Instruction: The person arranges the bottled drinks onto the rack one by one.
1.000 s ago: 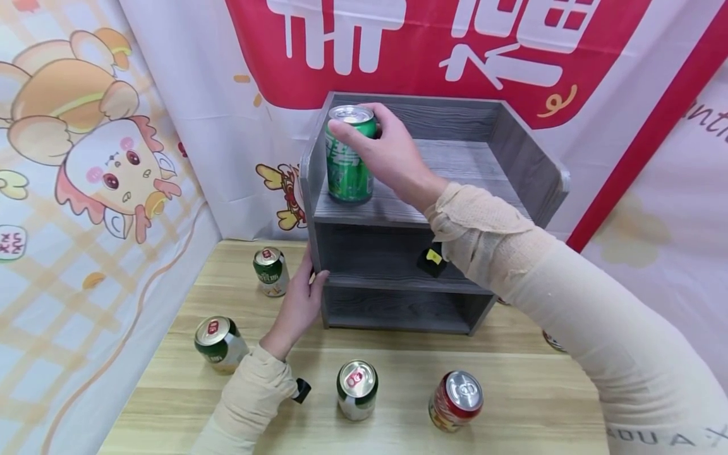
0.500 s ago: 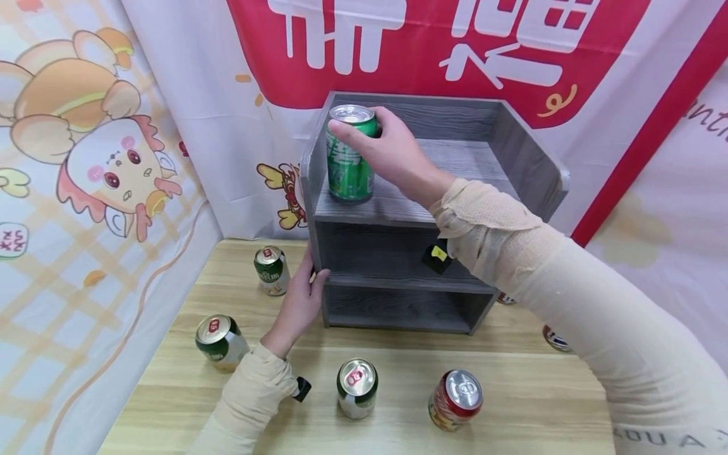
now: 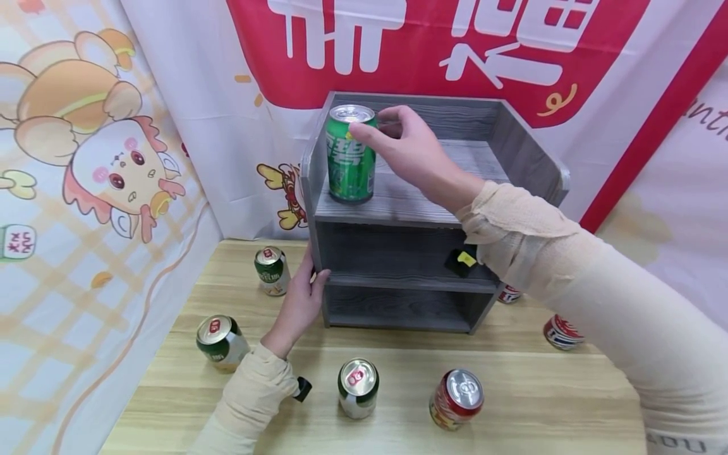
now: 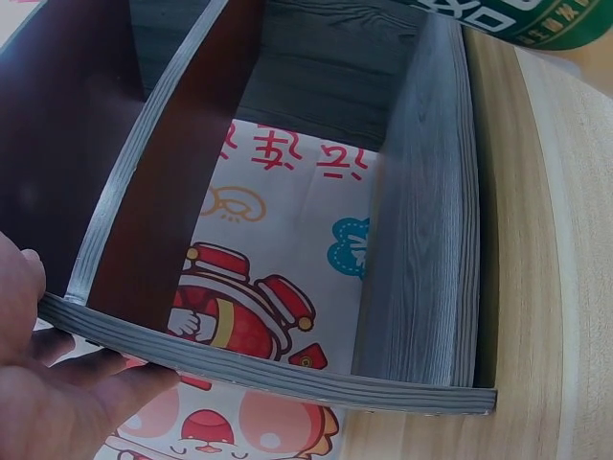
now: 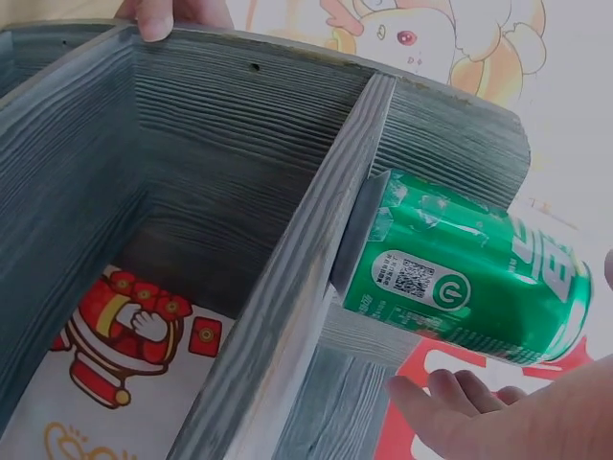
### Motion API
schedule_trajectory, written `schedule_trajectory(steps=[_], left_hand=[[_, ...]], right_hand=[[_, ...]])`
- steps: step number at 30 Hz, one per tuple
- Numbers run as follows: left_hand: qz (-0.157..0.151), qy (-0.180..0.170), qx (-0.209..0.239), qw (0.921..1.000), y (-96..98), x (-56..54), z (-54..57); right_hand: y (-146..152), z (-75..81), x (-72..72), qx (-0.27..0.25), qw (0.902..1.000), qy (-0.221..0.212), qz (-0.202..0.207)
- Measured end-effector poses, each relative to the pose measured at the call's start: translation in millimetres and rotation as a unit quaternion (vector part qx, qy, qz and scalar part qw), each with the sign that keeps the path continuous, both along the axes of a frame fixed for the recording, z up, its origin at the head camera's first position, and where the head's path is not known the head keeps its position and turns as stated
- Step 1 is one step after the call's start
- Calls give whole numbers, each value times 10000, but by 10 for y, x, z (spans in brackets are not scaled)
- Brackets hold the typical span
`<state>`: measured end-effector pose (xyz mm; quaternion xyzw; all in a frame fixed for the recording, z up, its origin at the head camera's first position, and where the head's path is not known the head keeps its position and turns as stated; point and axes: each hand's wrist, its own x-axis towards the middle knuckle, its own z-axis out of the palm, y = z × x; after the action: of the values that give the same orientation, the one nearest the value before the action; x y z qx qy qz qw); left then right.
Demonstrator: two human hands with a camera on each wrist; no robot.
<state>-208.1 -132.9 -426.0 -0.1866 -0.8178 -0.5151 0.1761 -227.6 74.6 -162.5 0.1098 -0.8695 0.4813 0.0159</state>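
Observation:
A green soda can [image 3: 351,161] stands upright on the top board of a grey wooden shelf [image 3: 370,284], close to its left side wall. Around the can's right side, my right hand [image 3: 423,155] is spread. In the right wrist view the fingers [image 5: 450,398] are apart from the can. My left hand [image 3: 299,303] grips the shelf's left side panel, thumb over the front edge and fingers on the outer face. The left wrist view shows the fingers [image 4: 115,383] partly hidden by that panel.
Green-and-white cans stand on the wooden table [image 3: 398,366]: one at the back left [image 3: 272,272], one at the left [image 3: 222,344], one in front [image 3: 358,388]. A red can [image 3: 456,401] is at front right. More cans [image 3: 563,332] sit right of the shelf, partly covered by my arm.
My right hand has loosened from the green soda can and drawn back to the right, its fingers opening. The can stays in place. My left hand keeps its hold on the shelf.

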Motion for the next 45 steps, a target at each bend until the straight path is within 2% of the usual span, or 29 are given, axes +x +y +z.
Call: schedule_trajectory(steps=[8, 14, 19, 26, 38, 45], left_hand=[[-22, 71, 6, 10000, -7, -13, -4], [-29, 84, 16, 10000, -15, -12, -12], [-20, 17, 18, 10000, -17, -8, -16], [-15, -151, 54, 9999, -12, -12, 1], [-26, -173, 58, 9998, -17, 1, 11], [-58, -193, 153, 9997, -12, 2, 14]], right_hand=[[135, -33, 104, -25, 9998, 66, 204], [238, -52, 176, -43, 9998, 124, 125], [343, -47, 239, -35, 9998, 137, 155], [541, -81, 347, 32, 9990, 388, 202], [770, -219, 536, 307, 9965, 739, 252], [877, -370, 606, 463, 9945, 901, 261]])
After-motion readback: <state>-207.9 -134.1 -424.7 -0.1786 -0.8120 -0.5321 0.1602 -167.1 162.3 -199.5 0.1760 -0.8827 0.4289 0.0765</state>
